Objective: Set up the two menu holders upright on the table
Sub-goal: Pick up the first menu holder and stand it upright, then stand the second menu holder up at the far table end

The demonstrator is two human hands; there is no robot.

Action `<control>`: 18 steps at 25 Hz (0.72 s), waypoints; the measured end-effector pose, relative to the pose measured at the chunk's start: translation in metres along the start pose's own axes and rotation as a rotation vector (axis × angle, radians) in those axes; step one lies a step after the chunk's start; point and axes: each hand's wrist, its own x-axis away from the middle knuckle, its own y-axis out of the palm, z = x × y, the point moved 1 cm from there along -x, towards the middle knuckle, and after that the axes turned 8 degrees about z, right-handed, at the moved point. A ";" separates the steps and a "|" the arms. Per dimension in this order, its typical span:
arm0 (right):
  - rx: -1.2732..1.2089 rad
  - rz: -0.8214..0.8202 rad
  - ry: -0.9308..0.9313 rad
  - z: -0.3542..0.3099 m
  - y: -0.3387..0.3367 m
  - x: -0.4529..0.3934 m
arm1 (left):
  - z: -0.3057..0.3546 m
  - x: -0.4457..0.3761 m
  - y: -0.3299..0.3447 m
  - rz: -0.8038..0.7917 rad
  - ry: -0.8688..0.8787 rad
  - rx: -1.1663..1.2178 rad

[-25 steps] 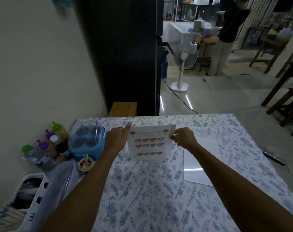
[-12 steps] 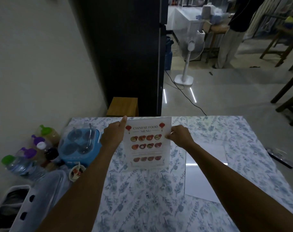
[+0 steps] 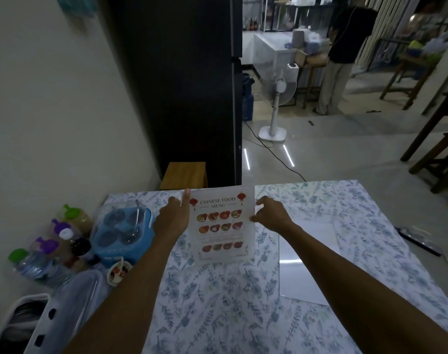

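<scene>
A clear menu holder [image 3: 221,226] with a "Chinese Food Menu" sheet stands upright near the middle of the floral-cloth table [image 3: 243,302]. My left hand [image 3: 173,221] presses against its left edge, index finger pointing up along it. At the holder's right edge, my right hand [image 3: 271,213] touches it with spread fingers. A second clear menu holder [image 3: 307,261] lies flat on the cloth to the right, under my right forearm.
A blue condiment caddy [image 3: 122,232], several capped bottles [image 3: 51,247], a small sauce dish [image 3: 118,272] and a white basket [image 3: 36,325] crowd the table's left side. A dark remote-like object [image 3: 419,242] lies near the right edge. A person [image 3: 343,57] stands beyond by a fan [image 3: 277,108].
The menu holder has been tilted up from leaning back to standing upright. My right hand's fingers have loosened from a pinch to a light touch at its edge.
</scene>
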 end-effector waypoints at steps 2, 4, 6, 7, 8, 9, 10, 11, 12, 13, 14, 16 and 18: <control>-0.003 0.009 0.015 0.003 -0.002 0.017 | -0.005 0.017 -0.005 -0.031 -0.027 0.005; 0.004 0.000 0.021 0.013 -0.003 0.037 | -0.011 0.036 -0.004 -0.059 -0.039 -0.039; 0.035 -0.007 0.036 0.031 -0.004 0.060 | -0.015 0.057 0.004 -0.084 -0.022 -0.122; 0.046 -0.009 0.055 0.043 -0.006 0.071 | -0.015 0.069 0.012 -0.098 -0.016 -0.156; 0.052 -0.009 0.085 0.057 -0.009 0.081 | -0.014 0.079 0.021 -0.120 -0.010 -0.183; 0.055 -0.006 0.120 0.072 -0.013 0.092 | -0.012 0.091 0.032 -0.152 0.002 -0.206; 0.053 -0.001 0.160 0.088 -0.018 0.101 | -0.007 0.103 0.045 -0.188 0.020 -0.223; 0.048 0.005 0.199 0.104 -0.024 0.110 | -0.001 0.115 0.059 -0.220 0.042 -0.232; 0.044 0.010 0.228 0.118 -0.029 0.118 | 0.005 0.126 0.072 -0.248 0.060 -0.229; 0.044 0.014 0.251 0.131 -0.033 0.124 | 0.011 0.135 0.084 -0.272 0.080 -0.219; 0.041 0.024 0.276 0.145 -0.039 0.130 | 0.020 0.146 0.096 -0.295 0.103 -0.208; 0.031 0.040 0.321 0.174 -0.048 0.137 | 0.038 0.163 0.122 -0.351 0.157 -0.233; 0.027 0.047 0.355 0.202 -0.056 0.139 | 0.057 0.176 0.145 -0.403 0.191 -0.301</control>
